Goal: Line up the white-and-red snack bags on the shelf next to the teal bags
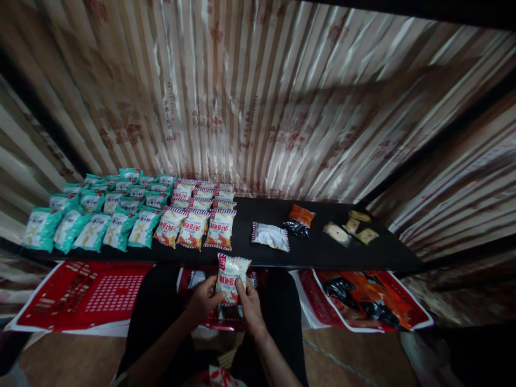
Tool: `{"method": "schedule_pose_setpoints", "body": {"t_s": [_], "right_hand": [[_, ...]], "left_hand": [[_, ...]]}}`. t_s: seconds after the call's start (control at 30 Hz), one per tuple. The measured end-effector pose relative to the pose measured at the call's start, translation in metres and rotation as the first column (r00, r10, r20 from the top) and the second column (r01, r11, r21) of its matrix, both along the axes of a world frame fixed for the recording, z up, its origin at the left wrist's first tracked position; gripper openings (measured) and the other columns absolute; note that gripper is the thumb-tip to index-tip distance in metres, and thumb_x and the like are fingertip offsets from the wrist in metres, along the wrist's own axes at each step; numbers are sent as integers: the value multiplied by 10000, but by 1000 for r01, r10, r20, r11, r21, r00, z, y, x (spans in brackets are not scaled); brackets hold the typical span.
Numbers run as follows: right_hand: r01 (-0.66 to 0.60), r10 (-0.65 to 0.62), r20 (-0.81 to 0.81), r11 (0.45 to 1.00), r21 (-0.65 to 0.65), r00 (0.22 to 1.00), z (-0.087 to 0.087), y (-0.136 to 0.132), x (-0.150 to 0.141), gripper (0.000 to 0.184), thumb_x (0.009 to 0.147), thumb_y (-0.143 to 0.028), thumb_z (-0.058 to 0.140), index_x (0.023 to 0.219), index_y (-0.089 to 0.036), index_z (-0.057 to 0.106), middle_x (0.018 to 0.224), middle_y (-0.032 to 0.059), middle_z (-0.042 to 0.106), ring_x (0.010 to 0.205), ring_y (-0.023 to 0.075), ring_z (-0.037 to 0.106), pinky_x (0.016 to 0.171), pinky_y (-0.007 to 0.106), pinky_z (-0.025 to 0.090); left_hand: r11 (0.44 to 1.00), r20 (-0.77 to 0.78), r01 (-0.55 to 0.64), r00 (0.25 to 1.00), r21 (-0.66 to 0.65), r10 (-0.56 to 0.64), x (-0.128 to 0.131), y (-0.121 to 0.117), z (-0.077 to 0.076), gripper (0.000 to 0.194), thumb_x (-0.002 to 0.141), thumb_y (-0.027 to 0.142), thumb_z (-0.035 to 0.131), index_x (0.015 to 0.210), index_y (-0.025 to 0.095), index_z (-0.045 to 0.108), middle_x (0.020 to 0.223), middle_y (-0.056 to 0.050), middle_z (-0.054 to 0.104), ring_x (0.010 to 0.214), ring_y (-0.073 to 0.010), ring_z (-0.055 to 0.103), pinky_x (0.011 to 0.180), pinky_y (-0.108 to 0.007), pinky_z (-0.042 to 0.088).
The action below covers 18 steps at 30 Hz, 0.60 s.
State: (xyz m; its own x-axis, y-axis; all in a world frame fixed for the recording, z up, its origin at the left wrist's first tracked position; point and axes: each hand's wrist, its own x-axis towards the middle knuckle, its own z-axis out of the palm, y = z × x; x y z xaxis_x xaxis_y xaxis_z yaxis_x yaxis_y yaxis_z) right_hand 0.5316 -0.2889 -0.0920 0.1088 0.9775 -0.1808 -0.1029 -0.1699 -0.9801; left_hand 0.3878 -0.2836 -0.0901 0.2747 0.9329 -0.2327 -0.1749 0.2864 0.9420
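Clearly, the held packet [233, 277] is white, red and orange.

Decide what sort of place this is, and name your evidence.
Probably a shop or stockroom: teal snack packets line up in rows on a black shelf, with what looks like a red basket below.

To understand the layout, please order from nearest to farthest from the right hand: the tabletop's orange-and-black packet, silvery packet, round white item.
1. Silvery packet, ahead and right of the right hand.
2. Orange-and-black packet, farther right.
3. Round white item, rightmost of these.
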Motion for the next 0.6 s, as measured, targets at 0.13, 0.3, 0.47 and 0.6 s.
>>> {"method": "schedule_pose_setpoints", "body": {"t_s": [0.13,0.3,0.47,0.6], "right_hand": [[-74,73,-48,997,-29,996,4,0,5,507,754,-586,540,1051,-181,609,898,62,686,816,209,631,730,316,503],[-104,104,10,995,12,995,21,1,12,440,774,-549,540,1027,-195,606,977,70,675,885,225,615,784,324,487],[-112,111,52,993,29,993,35,8,21,471,753,-538,573,1071,-192,597,1049,80,668,951,251,609,827,349,487],[-84,78,115,995,46,990,42,18,32,537,730,-517,610,1147,-180,572,1089,84,658,1007,261,595,858,353,477]], "left_hand": [[1000,49,-7,999,14,6,2,2,1,459,643,326,684,1043,151,543,964,-87,691,876,-230,645,814,-342,498],[999,8,-8,1000,43,7,6,7,6,454,687,363,657,1073,154,543,995,-87,684,919,-240,635,821,-341,496],[995,-55,-10,998,102,16,13,19,11,476,705,398,640,1095,146,535,1017,-99,679,923,-238,635,820,-330,497],[990,-114,-43,992,136,59,24,32,22,477,712,395,628,1105,149,521,1040,-106,672,905,-227,639,814,-324,497]]}}
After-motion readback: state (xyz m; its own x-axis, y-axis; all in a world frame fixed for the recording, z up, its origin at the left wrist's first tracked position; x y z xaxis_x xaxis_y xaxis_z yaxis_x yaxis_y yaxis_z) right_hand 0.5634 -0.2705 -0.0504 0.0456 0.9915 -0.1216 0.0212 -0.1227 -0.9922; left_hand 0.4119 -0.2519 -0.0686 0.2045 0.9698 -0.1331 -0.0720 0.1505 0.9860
